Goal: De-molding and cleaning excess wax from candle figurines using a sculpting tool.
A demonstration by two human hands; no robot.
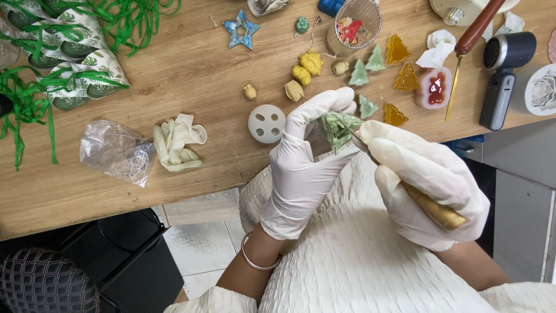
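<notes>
Left fingers pinch green shape | right fingers grip gold tool, tip touching it

We count three green tree pieces | three amber tree pieces | one blue star | two gloved hands | one crumpled glove | one round white mould

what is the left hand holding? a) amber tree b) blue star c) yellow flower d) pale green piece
d, the gloved left hand pinches a pale green piece while the right hand works on it with a gold-handled tool.
</notes>
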